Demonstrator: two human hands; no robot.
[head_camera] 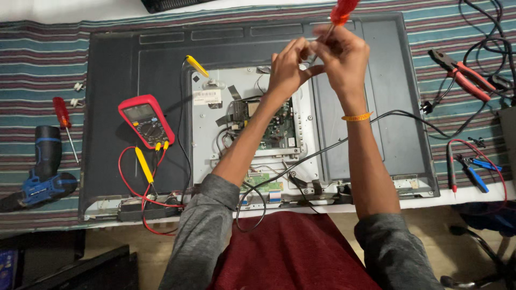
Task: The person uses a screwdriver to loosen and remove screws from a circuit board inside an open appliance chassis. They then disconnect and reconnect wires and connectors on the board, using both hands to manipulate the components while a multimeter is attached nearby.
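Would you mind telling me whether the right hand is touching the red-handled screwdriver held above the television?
Touching. The head view shows the right hand closed round the shaft of the red-handled screwdriver, with the left hand pinching near its tip.

Multimeter [146, 121], red case, small grey rectangular display, lies on the left half of the dark TV back panel [115, 75]. White rectangular label [207, 97] stuck near the top-left corner of the exposed metal chassis [204, 134]. No packages or signs.
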